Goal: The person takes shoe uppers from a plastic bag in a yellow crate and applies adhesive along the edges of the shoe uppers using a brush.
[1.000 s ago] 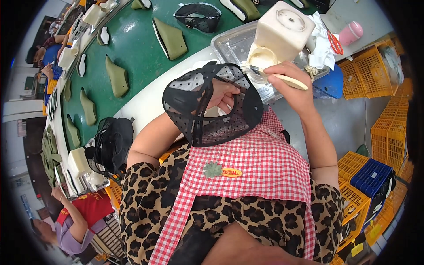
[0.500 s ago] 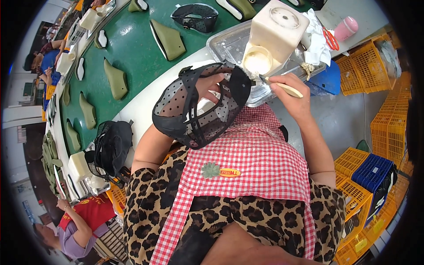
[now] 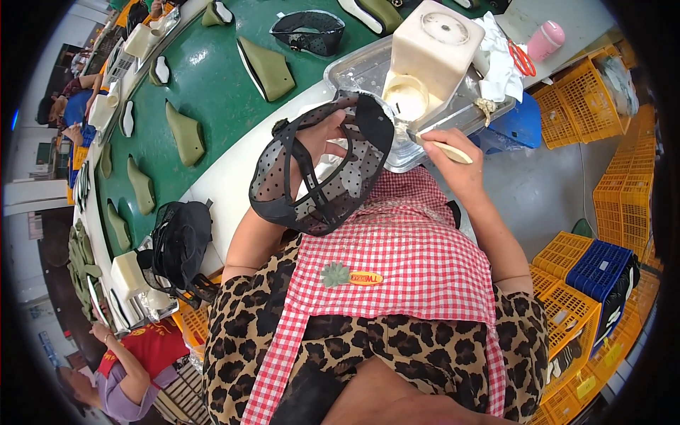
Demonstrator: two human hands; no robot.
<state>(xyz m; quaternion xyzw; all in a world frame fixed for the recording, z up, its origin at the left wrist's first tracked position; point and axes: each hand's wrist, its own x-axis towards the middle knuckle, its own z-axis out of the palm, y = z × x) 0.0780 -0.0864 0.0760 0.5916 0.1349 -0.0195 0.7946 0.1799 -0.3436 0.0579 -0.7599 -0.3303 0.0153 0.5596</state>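
A black mesh shoe upper [image 3: 272, 202] with dots and straps hangs over my left hand [image 3: 320, 142]. That hand reaches inside it and holds it up, the fingers partly seen through the mesh and the opening. In my right hand [image 3: 457, 166] is a brush [image 3: 450, 151] with a pale wooden handle, its tip close to the upper's black edge. Whether the bristles touch the edge I cannot tell. Just beyond the brush, a whitish bottle [image 3: 433, 39] has an open mouth [image 3: 406, 99] with cream-coloured liquid in it. The bottle stands in a clear plastic tray [image 3: 341, 76].
Green shoe lasts [image 3: 185, 134] and another black upper [image 3: 307, 32] lie on the green belt [image 3: 212, 92]. A pile of black uppers [image 3: 180, 237] sits to my left. White cloth [image 3: 498, 60], red scissors [image 3: 522, 60] and a pink bottle [image 3: 545, 40] are far right; yellow crates [image 3: 577, 106] stand beyond.
My right hand and the brush have moved a little left and down, toward the upper's edge. The upper has tilted slightly in my left hand.
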